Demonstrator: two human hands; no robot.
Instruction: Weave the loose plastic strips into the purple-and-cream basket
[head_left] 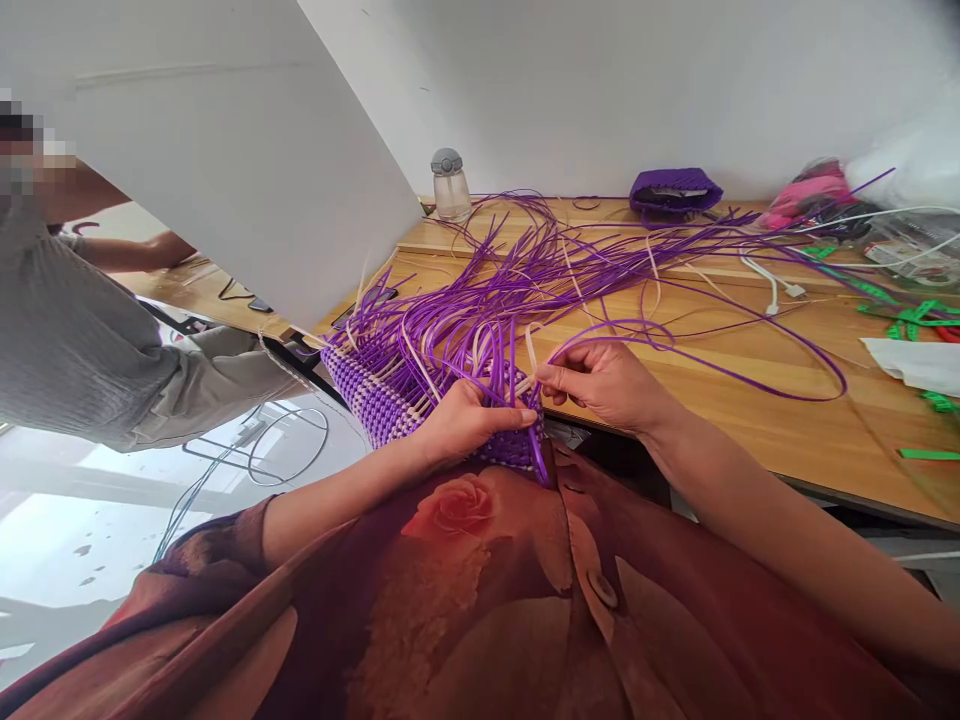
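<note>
A purple and cream woven piece (375,400) lies at the desk's front edge against my body, with many long loose purple and cream strands (487,290) fanning out over the desk. My left hand (480,415) is closed on the piece near its right corner, thumb pointing right. Just to the right, my right hand (585,380) pinches a purple strand between thumb and fingers, close to my left thumb. From there the strand loops out to the right over the desk. A cream strand stands up beside my right fingertips.
On the wooden desk (750,430) are a clear bottle (451,190), a purple woven pouch (675,192), white cables (772,290), green strips (919,320) and white paper (915,362). Left of a white partition (247,130), a person in grey (82,330) works.
</note>
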